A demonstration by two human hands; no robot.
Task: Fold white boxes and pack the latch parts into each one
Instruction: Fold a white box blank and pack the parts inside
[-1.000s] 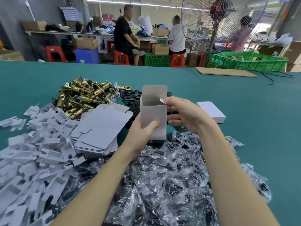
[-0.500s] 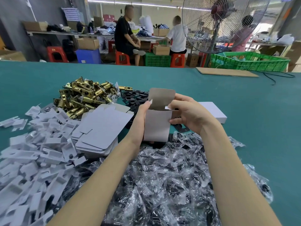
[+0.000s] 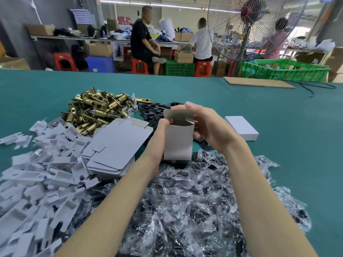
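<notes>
White box (image 3: 177, 141); brass-gold latches (image 3: 96, 110); teal table (image 3: 278, 112); green crate (image 3: 284, 70).

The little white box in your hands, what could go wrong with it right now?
The white box is held up in the air by the left hand while the right hand bends its top flap. Pushing too hard could crease the thin card or squash the box. It might also get closed with no latch part inside, since nothing shows in its open top. If it slips, it would drop into the crinkly plastic bags below.
</notes>
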